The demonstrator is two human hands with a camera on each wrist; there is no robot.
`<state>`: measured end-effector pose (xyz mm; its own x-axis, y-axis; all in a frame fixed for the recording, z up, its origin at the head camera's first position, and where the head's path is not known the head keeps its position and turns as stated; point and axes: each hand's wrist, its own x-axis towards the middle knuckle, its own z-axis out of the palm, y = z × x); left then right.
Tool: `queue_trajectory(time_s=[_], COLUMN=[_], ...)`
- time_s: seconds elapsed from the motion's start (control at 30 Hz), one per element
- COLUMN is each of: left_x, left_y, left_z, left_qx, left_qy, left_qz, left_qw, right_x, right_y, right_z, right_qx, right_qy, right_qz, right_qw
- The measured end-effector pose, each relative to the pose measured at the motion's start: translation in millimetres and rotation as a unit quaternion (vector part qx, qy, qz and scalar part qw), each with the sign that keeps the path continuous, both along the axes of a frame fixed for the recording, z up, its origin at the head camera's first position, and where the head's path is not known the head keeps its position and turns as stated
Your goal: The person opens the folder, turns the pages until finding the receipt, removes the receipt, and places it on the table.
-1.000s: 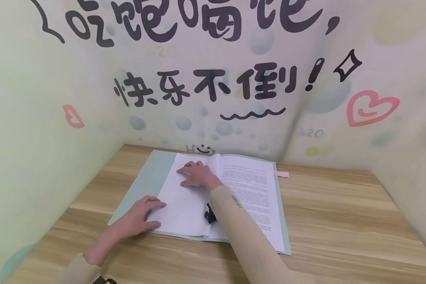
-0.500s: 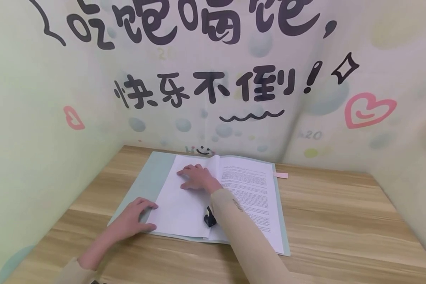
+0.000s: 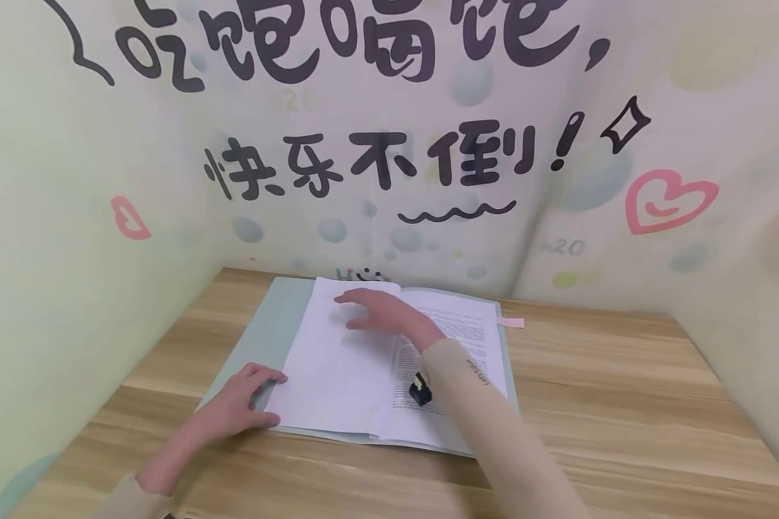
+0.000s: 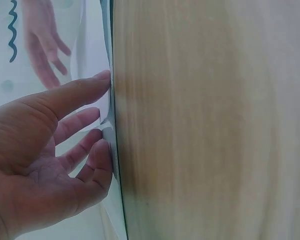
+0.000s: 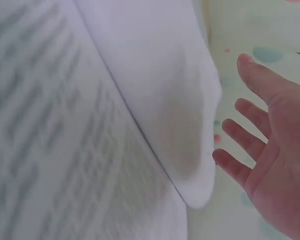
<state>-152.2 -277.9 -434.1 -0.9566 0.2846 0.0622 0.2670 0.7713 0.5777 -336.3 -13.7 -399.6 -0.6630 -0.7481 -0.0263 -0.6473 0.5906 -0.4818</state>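
An open light-blue folder lies on the table, with a blank white page on its left side and a printed sheet on its right. My left hand rests at the lower left of the blank page, thumb and fingers spread apart; in the left wrist view its fingertips are right at the paper's edge. Over the upper part of the blank page is my right hand, fingers extended and holding nothing. The right wrist view shows that palm beside the page's curved fold.
The wood-grain table extends to both sides of the folder. A pink tab sticks out at the folder's right edge. A printed wall covering with black lettering stands right behind the table. My right forearm covers part of the printed sheet.
My right hand has lifted off the blank page and moved right, its fingers straighter. The bulge at the page's top near the middle has flattened. My left hand has shifted slightly left.
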Motion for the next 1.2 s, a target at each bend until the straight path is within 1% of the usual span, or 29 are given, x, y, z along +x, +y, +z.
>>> queue_trajectory(time_s=[0.17,0.3,0.53,0.7,0.83,1.07,1.2], left_x=[-1.7,-1.1,-0.4,-0.7,-2.0,-2.2,-2.9], left_y=[-2.8,-3.6,-3.1,0.1,0.6,-0.6,-1.2], left_z=[-2.8,-3.6,-3.3,0.8,3.6,1.4,0.1], left_qx=[0.008,0.011,0.017,0.018,0.026,0.024,0.028], left_qy=[-0.003,-0.013,-0.017,-0.021,-0.028,-0.041,-0.038], left_qz=[0.001,0.002,0.004,0.002,-0.002,0.007,0.005], left_qw=[1.0000,0.9999,0.9997,0.9996,0.9993,0.9988,0.9989], right_x=[-4.2,-6.2,-10.1,-11.4,-11.7,-11.1,-8.2], right_y=[29,50,85,111,132,164,178], right_z=[10.0,16.0,21.7,18.4,11.7,0.6,-0.4], right_qx=[-0.033,-0.056,-0.104,-0.117,-0.126,-0.131,-0.136], right_qy=[0.017,0.009,0.014,0.024,0.022,0.011,-0.004], right_qz=[-0.029,-0.054,-0.068,-0.099,-0.127,-0.154,-0.177], right_qw=[0.9989,0.9969,0.9922,0.9879,0.9837,0.9793,0.9747])
